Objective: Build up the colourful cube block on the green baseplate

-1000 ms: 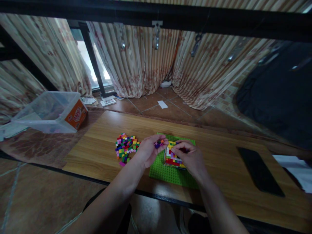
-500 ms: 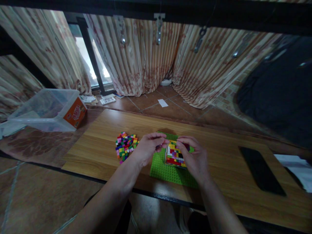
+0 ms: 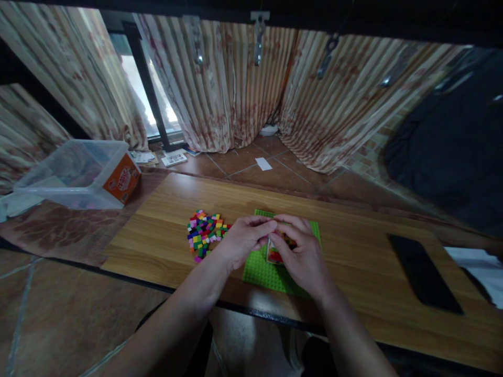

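Together, left hand point(image 3: 245, 240) and right hand point(image 3: 301, 251) partly cover stacked bricks point(image 3: 275, 256).

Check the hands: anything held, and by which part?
Cannot be told. The fingertips of the left hand and right hand meet by the multicoloured brick build, hiding any piece between them and where it is gripped.

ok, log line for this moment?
left hand: close against right hand | right hand: over brick build on green baseplate | loose bricks: on table, left of baseplate | anything held: hidden
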### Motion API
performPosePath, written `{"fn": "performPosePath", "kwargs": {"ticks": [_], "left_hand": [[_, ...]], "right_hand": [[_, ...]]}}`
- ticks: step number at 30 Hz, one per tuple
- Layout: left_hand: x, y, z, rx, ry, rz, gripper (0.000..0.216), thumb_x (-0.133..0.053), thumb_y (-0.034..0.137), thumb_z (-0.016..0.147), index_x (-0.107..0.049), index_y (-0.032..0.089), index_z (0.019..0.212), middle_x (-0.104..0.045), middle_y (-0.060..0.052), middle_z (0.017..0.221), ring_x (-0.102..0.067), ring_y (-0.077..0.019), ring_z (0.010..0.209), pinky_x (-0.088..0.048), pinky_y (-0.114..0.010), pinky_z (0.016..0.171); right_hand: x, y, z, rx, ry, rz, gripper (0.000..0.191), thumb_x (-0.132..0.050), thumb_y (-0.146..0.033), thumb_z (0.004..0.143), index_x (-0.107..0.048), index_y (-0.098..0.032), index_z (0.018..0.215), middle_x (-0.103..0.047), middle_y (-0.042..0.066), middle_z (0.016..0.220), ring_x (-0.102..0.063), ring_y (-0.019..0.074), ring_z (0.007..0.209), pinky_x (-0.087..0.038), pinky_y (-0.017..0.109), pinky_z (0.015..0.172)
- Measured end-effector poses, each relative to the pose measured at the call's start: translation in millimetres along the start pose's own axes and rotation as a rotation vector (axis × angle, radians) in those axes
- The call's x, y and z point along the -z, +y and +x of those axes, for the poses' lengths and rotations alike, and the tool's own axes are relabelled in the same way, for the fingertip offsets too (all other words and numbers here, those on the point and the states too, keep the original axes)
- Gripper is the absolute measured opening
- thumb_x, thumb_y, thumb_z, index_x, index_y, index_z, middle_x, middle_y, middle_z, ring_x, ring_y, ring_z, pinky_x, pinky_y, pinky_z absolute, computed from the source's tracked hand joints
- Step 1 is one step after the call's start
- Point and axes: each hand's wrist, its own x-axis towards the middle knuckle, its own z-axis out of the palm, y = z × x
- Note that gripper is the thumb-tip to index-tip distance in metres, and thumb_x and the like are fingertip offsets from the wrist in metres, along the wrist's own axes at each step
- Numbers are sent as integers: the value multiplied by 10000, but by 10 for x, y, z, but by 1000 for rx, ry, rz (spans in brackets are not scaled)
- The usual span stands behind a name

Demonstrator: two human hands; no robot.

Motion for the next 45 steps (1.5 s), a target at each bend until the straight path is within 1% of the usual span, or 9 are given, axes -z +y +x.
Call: {"fn": "performPosePath", "kwargs": {"ticks": [7,11,14,23,28,31,35,39,45], "left_hand": [[-16,-5,-10,16,20,-89,298,-859,333,591,-721,134,764,-611,11,675,-502,-40,587,-394,-162,577],[-8,25,-19,32,22,-181,208,-835,219,617,-724,126,766,-637,-2,684,-534,-48,589,-438,-175,608],[5,39,-15,28,-10,-161,240,-826,151,602,-739,118,823,-655,-10,694,-553,-48,597,-434,-168,606],[18,10,-12,9,21,-58,274,-849,209,582,-721,138,813,-679,-5,742,-577,-62,644,-411,-185,625],[34,1,25,-55,64,147,114,-704,243,731,-682,135,759,-659,1,673,-489,-53,548,-355,-193,559],[75,-33,85,-135,95,351,138,-627,235,765,-652,130,679,-601,17,581,-439,-62,502,-317,-207,517],[136,-110,147,-159,35,560,194,-568,242,770,-625,138,616,-548,26,545,-415,-76,495,-291,-223,497],[168,-180,178,-171,8,647,219,-549,296,772,-648,139,657,-539,27,553,-417,-88,508,-287,-227,492],[150,-193,182,-185,10,700,212,-552,298,763,-662,141,672,-538,28,554,-417,-92,515,-291,-230,501]], "right_hand": [[-31,2,-17,-56,62,121,123,-601,-305,891,-708,-298,953,-649,30,1110,-580,212,1069,-446,404,944],[-37,21,-24,-89,82,161,126,-614,-295,882,-711,-299,963,-651,28,1119,-586,206,1072,-446,398,948],[-30,35,-35,-79,97,122,130,-620,-296,878,-714,-296,967,-653,30,1119,-585,211,1070,-447,407,944],[18,64,-29,-16,122,29,113,-638,-318,872,-730,-302,935,-665,29,1095,-583,219,1054,-445,416,921],[52,183,-29,-123,167,120,79,-676,-326,833,-746,-306,864,-668,23,1084,-600,223,1047,-443,427,935],[62,258,-40,-214,158,190,75,-699,-344,805,-753,-304,837,-663,30,1092,-605,235,1048,-445,444,936],[22,292,-57,-244,77,135,81,-719,-367,773,-762,-314,818,-653,37,1136,-589,256,1064,-434,472,941],[-29,288,-58,-248,39,27,81,-723,-363,758,-768,-318,808,-654,44,1137,-563,277,1094,-406,496,962],[-72,341,-55,-282,69,71,64,-727,-345,735,-761,-301,766,-661,48,1107,-586,266,1059,-416,480,952]]}}
